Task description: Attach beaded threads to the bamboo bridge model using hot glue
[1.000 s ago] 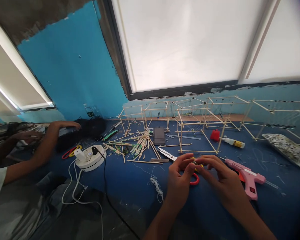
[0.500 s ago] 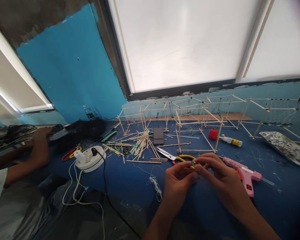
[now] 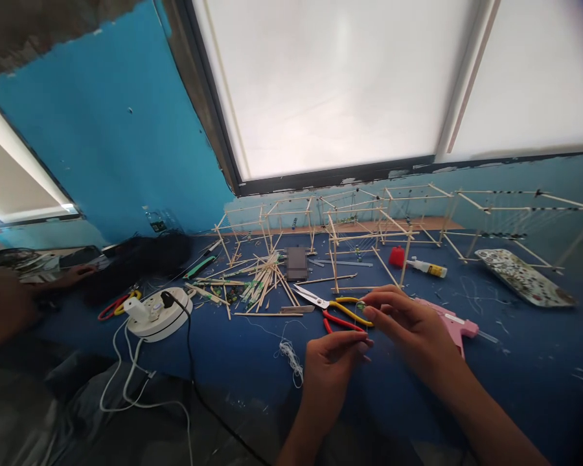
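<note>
My right hand (image 3: pixel 412 327) is raised over the blue tabletop (image 3: pixel 252 343), its fingertips pinched on a tiny greenish bead (image 3: pixel 360 305). My left hand (image 3: pixel 331 366) sits lower and nearer to me, fingers pinched together; what it holds is too thin to make out. Just beyond both hands lie scissors (image 3: pixel 328 306) with yellow and red handles. A pink glue gun (image 3: pixel 454 323) lies behind my right hand. A tangle of white thread (image 3: pixel 290 355) lies left of my left hand.
Stick frames (image 3: pixel 369 223) stand along the wall, with a pile of loose sticks (image 3: pixel 262 281), a glue bottle (image 3: pixel 425 265) and a patterned tray (image 3: pixel 522 277). A round white power strip (image 3: pixel 156 314) with cables sits left. Another person's hands (image 3: pixel 10 301) work at far left.
My hands have drawn apart: the right one lifted with the bead, the left one dropped toward me. The view swung right, and the other person's arm pulled back to the left.
</note>
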The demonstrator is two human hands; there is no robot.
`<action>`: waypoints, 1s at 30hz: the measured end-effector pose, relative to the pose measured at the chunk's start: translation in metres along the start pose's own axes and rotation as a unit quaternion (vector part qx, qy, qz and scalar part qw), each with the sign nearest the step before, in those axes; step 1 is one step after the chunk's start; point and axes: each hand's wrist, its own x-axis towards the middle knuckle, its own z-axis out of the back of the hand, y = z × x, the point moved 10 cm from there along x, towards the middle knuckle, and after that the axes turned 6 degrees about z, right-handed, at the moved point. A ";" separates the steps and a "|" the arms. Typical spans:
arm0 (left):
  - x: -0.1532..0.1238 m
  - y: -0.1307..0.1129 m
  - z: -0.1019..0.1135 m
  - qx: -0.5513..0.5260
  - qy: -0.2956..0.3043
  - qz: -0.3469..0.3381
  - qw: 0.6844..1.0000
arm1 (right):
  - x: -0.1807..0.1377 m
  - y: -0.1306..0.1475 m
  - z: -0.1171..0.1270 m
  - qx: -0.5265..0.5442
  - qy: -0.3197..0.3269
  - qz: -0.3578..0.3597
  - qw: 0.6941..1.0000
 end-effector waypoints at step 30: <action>-0.031 -0.007 0.062 0.209 -0.126 0.016 0.970 | 0.052 0.042 0.040 -0.085 0.021 0.012 0.996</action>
